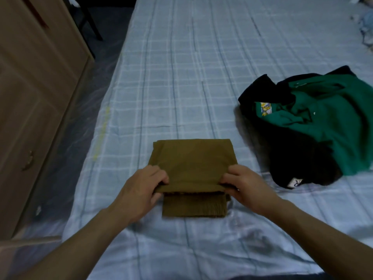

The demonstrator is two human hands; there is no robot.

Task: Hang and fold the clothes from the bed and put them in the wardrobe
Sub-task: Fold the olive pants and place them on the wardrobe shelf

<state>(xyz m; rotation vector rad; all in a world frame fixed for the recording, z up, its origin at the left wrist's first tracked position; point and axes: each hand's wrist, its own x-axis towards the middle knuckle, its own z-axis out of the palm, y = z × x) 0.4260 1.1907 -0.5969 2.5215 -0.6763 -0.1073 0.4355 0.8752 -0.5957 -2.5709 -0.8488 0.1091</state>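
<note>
Olive garment (191,160) folded on the bed (181,77) — left hand (141,188) and right hand (245,186) each pinch its near fold; green-black heap (314,122) lies right.

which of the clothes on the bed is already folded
The olive-brown garment, gripped at its near fold by the left hand and right hand. The green garment and black garment lie crumpled together.

Olive-brown garment (191,158), green shirt (333,118) over black, pale-blue plaid sheet (191,67).
</note>
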